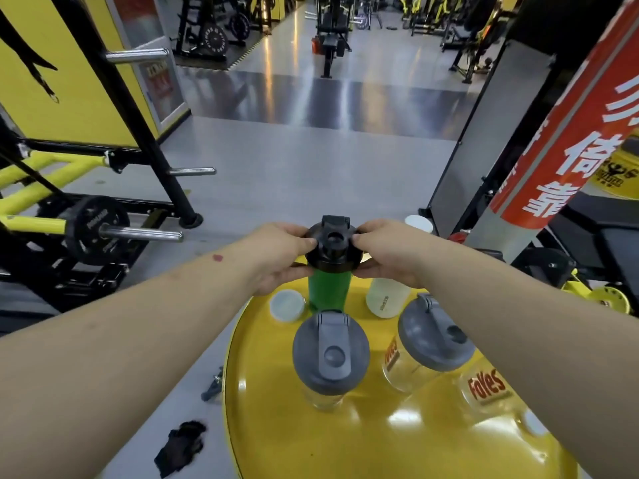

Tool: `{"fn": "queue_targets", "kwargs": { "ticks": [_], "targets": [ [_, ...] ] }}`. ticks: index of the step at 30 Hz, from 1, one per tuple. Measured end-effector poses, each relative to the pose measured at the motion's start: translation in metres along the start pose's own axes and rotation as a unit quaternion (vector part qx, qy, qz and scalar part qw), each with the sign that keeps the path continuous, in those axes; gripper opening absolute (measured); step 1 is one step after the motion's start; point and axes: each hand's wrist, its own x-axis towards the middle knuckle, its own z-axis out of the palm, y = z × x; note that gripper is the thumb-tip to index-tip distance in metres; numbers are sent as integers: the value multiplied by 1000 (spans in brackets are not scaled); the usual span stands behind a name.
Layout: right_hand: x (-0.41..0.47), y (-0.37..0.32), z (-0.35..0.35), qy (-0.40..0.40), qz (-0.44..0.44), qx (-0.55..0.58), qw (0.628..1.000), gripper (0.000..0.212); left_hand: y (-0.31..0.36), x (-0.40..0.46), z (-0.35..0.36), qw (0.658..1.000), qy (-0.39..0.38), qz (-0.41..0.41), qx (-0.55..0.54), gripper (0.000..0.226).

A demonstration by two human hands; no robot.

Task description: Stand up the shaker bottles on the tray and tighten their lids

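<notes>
Gym floor, grey, with a yellow round tray [345, 444] set in the foreground. Green shaker bottle [328, 292] stood upright at the tray's far edge, topped by a black lid [333, 248] with its spout cap flipped open. Lid gripped on opposite sides by the left hand [276, 255] and the right hand [387, 252], fingers of both closed on its rim. Clear shaker bottle with grey lid [330, 354] stood upright nearer the camera; second grey-lidded clear bottle [425, 344] seen tilted beside it. White bottle [385, 299] placed behind, under the right wrist. White loose cap [287, 305] laid flat left of the green bottle.
</notes>
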Motion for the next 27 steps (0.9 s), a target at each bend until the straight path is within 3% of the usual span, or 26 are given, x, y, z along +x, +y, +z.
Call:
{"fn": "queue_targets", "kwargs": {
  "ticks": [4,17,21,24,25,27],
  "targets": [
    [2,-1,1,-1,13,28,1000,23,-1,1,2,1000,-4,5,1,35],
    [-1,-2,0,-3,19,34,999,21,-2,-1,2,1000,9,12,7,30],
    [-10,-4,3,25,28,87,995,20,1,-8,2,1000,6,2,18,43],
    [-28,-8,-1,40,18,-13,999,32,2,-19,-5,998,19,-9,57,60],
    [-36,-9,-3,47,0,-94,994,33,0,-24,-9,996,19,-9,82,59],
    [-47,-10,-6,88,0,-110,990,32,-4,-35,-19,986,6,-5,169,47]
  ]
}}
